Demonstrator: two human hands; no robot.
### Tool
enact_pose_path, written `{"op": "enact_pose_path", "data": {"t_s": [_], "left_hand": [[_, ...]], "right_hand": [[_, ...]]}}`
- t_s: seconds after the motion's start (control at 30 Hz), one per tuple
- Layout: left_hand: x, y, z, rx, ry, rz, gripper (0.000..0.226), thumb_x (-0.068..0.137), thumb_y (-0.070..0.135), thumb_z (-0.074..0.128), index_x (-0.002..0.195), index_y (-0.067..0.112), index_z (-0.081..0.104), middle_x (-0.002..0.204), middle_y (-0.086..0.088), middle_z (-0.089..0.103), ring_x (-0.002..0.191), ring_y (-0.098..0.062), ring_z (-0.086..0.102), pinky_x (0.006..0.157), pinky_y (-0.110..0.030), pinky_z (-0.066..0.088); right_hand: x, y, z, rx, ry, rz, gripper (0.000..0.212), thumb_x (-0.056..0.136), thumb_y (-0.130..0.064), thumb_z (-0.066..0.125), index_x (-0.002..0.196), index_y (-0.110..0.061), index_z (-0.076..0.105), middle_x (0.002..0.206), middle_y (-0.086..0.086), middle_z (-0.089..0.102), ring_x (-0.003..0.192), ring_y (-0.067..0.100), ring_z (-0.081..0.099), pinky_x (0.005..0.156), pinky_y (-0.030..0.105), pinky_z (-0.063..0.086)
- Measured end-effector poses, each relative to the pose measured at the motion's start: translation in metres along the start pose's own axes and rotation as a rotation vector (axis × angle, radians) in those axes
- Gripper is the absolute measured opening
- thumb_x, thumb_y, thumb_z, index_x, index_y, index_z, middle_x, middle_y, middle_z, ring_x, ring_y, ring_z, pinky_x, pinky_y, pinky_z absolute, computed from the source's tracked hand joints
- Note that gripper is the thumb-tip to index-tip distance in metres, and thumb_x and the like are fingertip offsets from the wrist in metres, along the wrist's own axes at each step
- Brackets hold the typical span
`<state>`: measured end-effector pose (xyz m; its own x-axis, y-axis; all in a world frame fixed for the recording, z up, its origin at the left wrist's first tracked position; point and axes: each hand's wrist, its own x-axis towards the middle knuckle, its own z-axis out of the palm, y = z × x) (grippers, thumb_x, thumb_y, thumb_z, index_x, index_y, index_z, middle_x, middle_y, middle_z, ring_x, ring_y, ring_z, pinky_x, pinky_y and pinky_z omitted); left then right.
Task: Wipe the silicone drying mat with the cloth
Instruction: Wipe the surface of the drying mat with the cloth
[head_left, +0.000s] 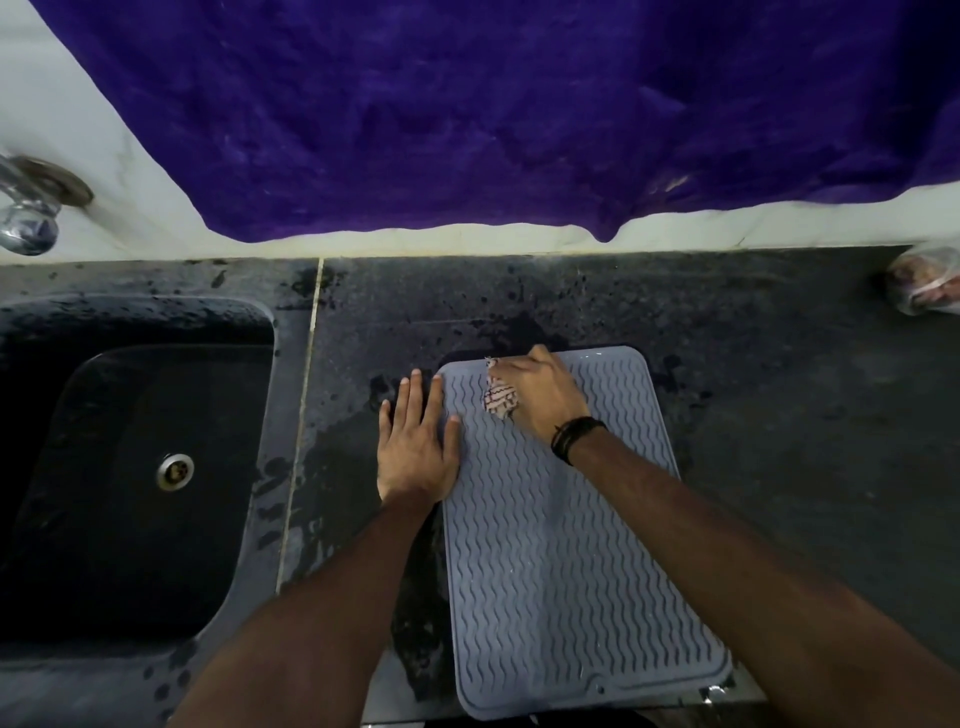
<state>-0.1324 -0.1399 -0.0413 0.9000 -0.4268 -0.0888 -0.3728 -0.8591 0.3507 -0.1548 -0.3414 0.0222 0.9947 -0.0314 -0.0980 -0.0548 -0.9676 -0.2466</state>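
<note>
A grey silicone drying mat with wavy ridges lies flat on the dark wet counter, its long side running away from me. My right hand presses a small patterned cloth onto the mat near its far left corner; the cloth is bunched under the fingers and only part of it shows. My left hand lies flat with fingers spread, palm on the counter and thumb side resting on the mat's left edge.
A dark sink with a metal drain lies to the left, a chrome tap above it. A purple cloth hangs over the white wall behind. A plastic-wrapped bundle sits at the far right of the counter.
</note>
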Motion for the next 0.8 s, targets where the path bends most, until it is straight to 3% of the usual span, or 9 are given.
{"op": "enact_pose_path", "data": {"t_s": [0.2, 0.37, 0.6, 0.8], "left_hand": [[0.001, -0.001, 0.001, -0.008, 0.004, -0.006, 0.065, 0.102, 0.054, 0.016, 0.161, 0.029, 0.006, 0.169, 0.001, 0.001, 0.154, -0.013, -0.006, 0.126, -0.043, -0.003], [0.001, -0.002, 0.001, 0.0, -0.01, -0.007, 0.065, 0.102, 0.055, 0.014, 0.161, 0.03, 0.003, 0.169, 0.001, -0.002, 0.154, -0.012, -0.008, 0.125, -0.042, -0.006], [0.0, -0.001, 0.0, 0.002, -0.011, -0.013, 0.065, 0.102, 0.054, 0.016, 0.161, 0.029, 0.004, 0.169, 0.0, 0.0, 0.155, -0.014, -0.006, 0.126, -0.044, -0.002], [0.0, 0.0, 0.0, -0.004, -0.007, -0.011, 0.063, 0.104, 0.052, 0.02, 0.161, 0.029, 0.004, 0.169, 0.0, 0.001, 0.155, -0.014, -0.005, 0.126, -0.043, -0.003]], "right_hand": [[0.015, -0.007, -0.01, -0.022, 0.027, 0.039, 0.054, 0.075, -0.012, 0.071, 0.127, -0.015, 0.059, 0.117, 0.005, 0.065, 0.108, 0.028, 0.044, 0.096, 0.04, 0.042], [0.016, -0.017, -0.009, -0.057, -0.04, 0.084, 0.042, 0.081, -0.015, 0.066, 0.123, -0.017, 0.061, 0.111, 0.005, 0.067, 0.109, 0.028, 0.045, 0.095, 0.04, 0.043], [-0.025, -0.024, -0.015, -0.073, -0.188, 0.042, 0.046, 0.083, -0.023, 0.066, 0.129, -0.021, 0.058, 0.132, 0.003, 0.058, 0.128, 0.026, 0.037, 0.109, 0.041, 0.033], [-0.027, -0.021, -0.018, -0.037, -0.191, 0.025, 0.041, 0.083, -0.026, 0.067, 0.123, -0.023, 0.062, 0.126, 0.001, 0.062, 0.124, 0.023, 0.042, 0.107, 0.037, 0.036]]}}
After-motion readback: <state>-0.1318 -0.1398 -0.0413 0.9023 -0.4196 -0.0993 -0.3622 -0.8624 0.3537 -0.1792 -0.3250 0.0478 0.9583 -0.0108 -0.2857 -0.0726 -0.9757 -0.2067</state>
